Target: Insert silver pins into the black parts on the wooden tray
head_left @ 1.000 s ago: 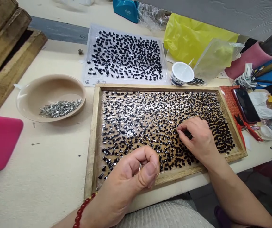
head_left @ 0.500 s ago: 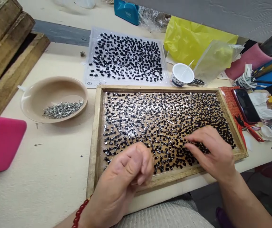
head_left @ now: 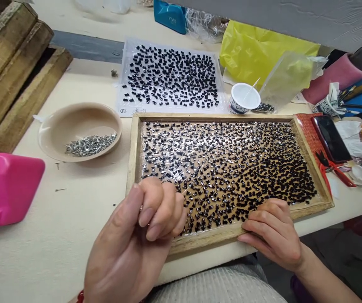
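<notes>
A shallow wooden tray (head_left: 132, 155) lies at the centre, covered with many small black pieces with shiny spots. Above its near left corner, my left hand (head_left: 137, 235) is raised, palm toward me, with the fingers curled in. A tiny glint shows between thumb and forefinger; what it is I cannot make out. My right hand (head_left: 272, 231) grips the tray's near edge, fingers over the rim and thumb on the outer side. To the tray's left, a beige bowl (head_left: 51, 134) holds a heap of small metal pins (head_left: 91, 145).
Behind the tray lies a white sheet (head_left: 126, 75) of black pieces, with a white cup (head_left: 238, 94) beside it. Stacked wooden trays (head_left: 17, 80) and a pink holder (head_left: 19, 189) stand left. Red-handled pliers (head_left: 342, 174) and a phone (head_left: 332, 139) lie right.
My right hand has come down from over the black pieces to the tray's near rim and taken hold of it. My left hand has moved left and turned its palm toward me.
</notes>
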The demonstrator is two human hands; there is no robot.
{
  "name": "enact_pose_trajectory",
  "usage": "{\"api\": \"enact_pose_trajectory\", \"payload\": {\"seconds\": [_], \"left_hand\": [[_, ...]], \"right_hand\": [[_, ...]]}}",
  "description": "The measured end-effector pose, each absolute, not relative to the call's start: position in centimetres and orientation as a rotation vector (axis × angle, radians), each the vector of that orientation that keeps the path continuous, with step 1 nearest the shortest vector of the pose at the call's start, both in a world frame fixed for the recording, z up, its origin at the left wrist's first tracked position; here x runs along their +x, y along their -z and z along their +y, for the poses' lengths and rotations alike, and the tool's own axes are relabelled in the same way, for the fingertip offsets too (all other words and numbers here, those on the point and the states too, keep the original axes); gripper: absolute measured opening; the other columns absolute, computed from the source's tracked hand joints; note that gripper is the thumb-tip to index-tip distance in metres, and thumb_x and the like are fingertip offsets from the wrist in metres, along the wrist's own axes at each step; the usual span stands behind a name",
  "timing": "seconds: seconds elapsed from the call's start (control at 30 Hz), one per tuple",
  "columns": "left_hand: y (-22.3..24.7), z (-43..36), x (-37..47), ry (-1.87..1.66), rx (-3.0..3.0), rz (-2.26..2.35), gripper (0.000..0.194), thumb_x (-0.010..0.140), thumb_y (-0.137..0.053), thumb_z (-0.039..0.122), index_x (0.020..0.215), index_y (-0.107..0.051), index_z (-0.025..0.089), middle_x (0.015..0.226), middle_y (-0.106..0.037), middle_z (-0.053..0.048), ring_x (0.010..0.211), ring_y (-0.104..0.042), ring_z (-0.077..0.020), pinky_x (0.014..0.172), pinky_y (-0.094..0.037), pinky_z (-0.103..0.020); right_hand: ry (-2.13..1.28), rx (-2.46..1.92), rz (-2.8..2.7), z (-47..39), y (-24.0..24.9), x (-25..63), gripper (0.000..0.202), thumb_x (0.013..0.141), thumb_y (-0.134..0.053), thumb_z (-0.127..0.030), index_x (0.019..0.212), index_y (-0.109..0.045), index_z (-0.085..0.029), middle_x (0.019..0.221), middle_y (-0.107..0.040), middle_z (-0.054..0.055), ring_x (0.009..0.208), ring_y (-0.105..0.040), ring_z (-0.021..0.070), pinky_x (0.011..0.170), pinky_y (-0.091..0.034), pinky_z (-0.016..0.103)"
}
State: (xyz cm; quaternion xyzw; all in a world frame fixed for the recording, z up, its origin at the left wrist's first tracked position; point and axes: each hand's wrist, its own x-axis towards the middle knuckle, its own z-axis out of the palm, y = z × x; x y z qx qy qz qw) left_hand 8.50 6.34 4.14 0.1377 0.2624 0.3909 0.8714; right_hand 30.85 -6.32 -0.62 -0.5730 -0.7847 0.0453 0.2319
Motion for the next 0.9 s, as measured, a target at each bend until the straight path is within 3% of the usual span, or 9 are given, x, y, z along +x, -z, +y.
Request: {"api": "enact_pose_trajectory", "payload": {"seconds": [0.4,0.6,0.73,0.9], "left_hand": [[-3.9,6.8,8.9,-0.852,0.335,0.61,0.028,0.086,-0.06,0.034,0.067,-0.048,0.017,0.059,-0.034,0.005,0.05,-0.024,-0.0065,0.045,-0.026,-0.019],[-3.1,5.2,10.0,-0.491,0.483,0.636,0.024,0.083,-0.063,0.036,0.074,-0.053,0.017,0.061,-0.043,0.004,0.053,-0.031,-0.006,0.047,-0.023,-0.018],[-2.4,3.2,11.7,-0.185,0.444,0.541,0.028,0.076,-0.072,0.034,0.074,-0.053,0.014,0.06,-0.042,0.005,0.053,-0.032,-0.0047,0.048,-0.024,-0.018],[-1.8,2.3,12.9,-0.121,0.425,0.509,0.034,0.065,-0.079,0.035,0.073,-0.055,0.013,0.06,-0.048,0.004,0.053,-0.037,-0.0051,0.048,-0.027,-0.018]], "right_hand": [[-0.144,-1.554,-2.163,-5.8,0.8,30.0,0.01,0.079,-0.067,-0.025,0.084,-0.061,-0.02,0.074,-0.067,-0.001,0.07,-0.053,0.0135,0.077,-0.035,0.036],[-0.224,-1.521,-2.022,-5.8,-0.4,29.8,0.019,0.09,-0.051,-0.033,0.09,-0.062,-0.018,0.076,-0.065,0.003,0.076,-0.054,0.016,0.076,-0.038,0.038],[-0.323,-1.407,-1.913,-5.8,-1.8,29.4,0.01,0.082,-0.059,-0.02,0.092,-0.059,-0.017,0.076,-0.061,0.003,0.075,-0.053,0.016,0.072,-0.042,0.037],[-0.461,-1.314,-1.819,-5.8,-2.1,29.0,0.018,0.073,-0.059,-0.004,0.087,-0.058,-0.015,0.075,-0.058,0.002,0.072,-0.053,0.0148,0.071,-0.045,0.038]]}}
